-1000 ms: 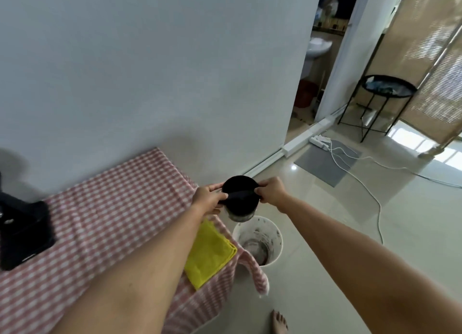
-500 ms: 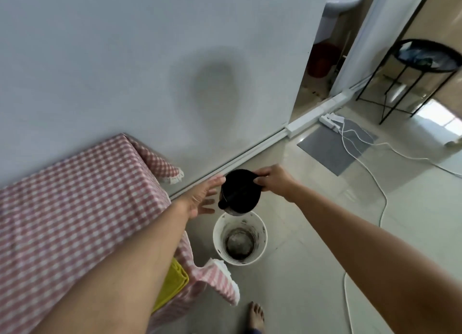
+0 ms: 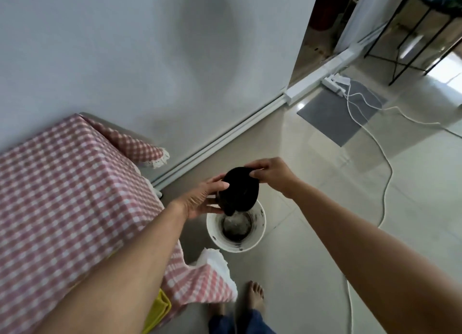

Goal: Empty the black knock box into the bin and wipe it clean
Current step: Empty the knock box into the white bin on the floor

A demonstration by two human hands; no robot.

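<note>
Far left: counter (image 3: 62,196) draped in pink gingham, right edge falling just beside the bin, lace-trimmed corners hanging at front and back. Yellow cloth (image 3: 160,311) at the near edge, mostly hidden under the left forearm and cut off below.

Centre left: left hand (image 3: 202,200), palm cupped against the lower left side of the black knock box (image 3: 241,190), thumb pressed on its near rim, fingers partly hidden behind it.

Centre: knock box held in the air, tilted, directly above the far rim of the white bin (image 3: 236,227); opening not clearly readable through motion blur. Bin upright on the floor, interior stained dark, dark grounds at the bottom. Bare floor open on the bin's right and far sides.

Centre right: right hand (image 3: 272,173) pinching the upper right rim of the knock box, fingertips curled over the edge.

Below: bare foot (image 3: 255,298) near the bin, trouser leg cut off by the frame.

Right: white cable (image 3: 382,158) trailing across open tile; grey mat (image 3: 337,116) and power strip (image 3: 333,82) by the wall, well apart from the bin.
</note>
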